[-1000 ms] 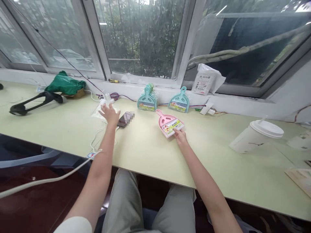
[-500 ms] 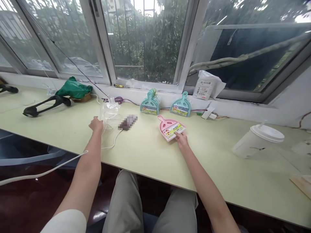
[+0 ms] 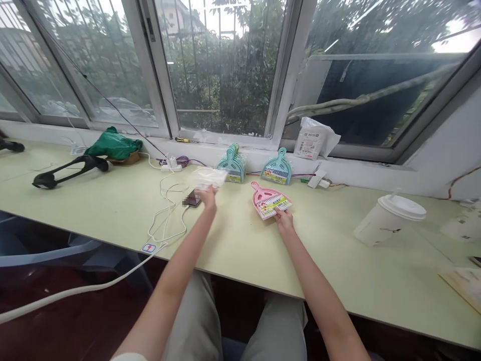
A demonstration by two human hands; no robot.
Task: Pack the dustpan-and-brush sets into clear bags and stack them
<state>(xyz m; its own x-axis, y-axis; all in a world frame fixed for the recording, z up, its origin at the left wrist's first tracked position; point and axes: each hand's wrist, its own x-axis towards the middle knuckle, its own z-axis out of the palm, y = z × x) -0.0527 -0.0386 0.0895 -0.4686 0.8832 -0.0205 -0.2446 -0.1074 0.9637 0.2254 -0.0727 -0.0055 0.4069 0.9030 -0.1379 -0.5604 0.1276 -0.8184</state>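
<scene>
A clear plastic bag, blurred by motion, is gripped in my left hand, above the table and beside a phone with a white cable. My right hand holds the lower right edge of a pink dustpan-and-brush set with a yellow-green label; its handle points away from me. Behind, against the wall, a stack of teal dustpan sets stands upright, partly behind the bag. Another teal set leans to the right of that stack.
On the left of the table are a black frame-like object, a green bag and loose white cables. A lidded white cup sits on the right. A white package rests on the sill by the window.
My left hand has carried the clear bag rightward, over the phone toward the dustpans, uncovering white cables. The pink set has shifted slightly right in my right hand. The camera view has tilted slightly.
</scene>
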